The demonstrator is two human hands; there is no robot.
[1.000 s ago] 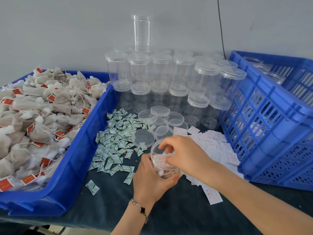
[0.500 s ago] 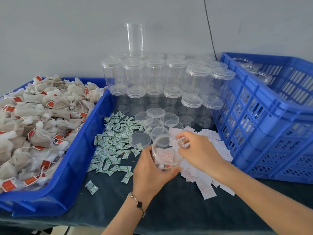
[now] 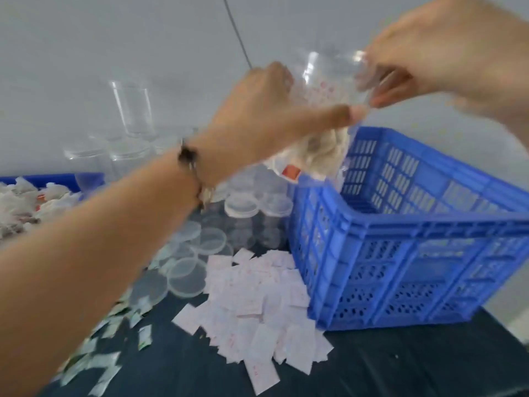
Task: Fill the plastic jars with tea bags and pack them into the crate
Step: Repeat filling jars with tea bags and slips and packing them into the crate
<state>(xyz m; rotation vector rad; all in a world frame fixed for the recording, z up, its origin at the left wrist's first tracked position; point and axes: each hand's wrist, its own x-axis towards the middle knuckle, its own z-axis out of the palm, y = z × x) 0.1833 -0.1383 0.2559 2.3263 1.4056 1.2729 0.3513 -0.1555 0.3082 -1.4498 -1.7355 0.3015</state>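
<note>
A clear plastic jar (image 3: 323,116) with tea bags and a white slip inside is held up in the air, above the left rim of the blue crate (image 3: 400,253). My left hand (image 3: 257,121) grips its body from the left. My right hand (image 3: 435,50) holds the jar's top rim, where a clear lid seems to sit, though blur hides the detail. Loose tea bags (image 3: 25,202) lie in a blue tray at the far left. The frame is motion-blurred.
Empty clear jars (image 3: 131,110) stand stacked against the wall, more capped jars (image 3: 243,210) beside the crate. Loose lids (image 3: 186,276), a heap of white paper slips (image 3: 257,305) and small green-white sachets (image 3: 100,356) lie on the dark tabletop.
Both hands have lifted the jar from the tabletop up and to the right, over the crate's edge. The view has swung right toward the crate.
</note>
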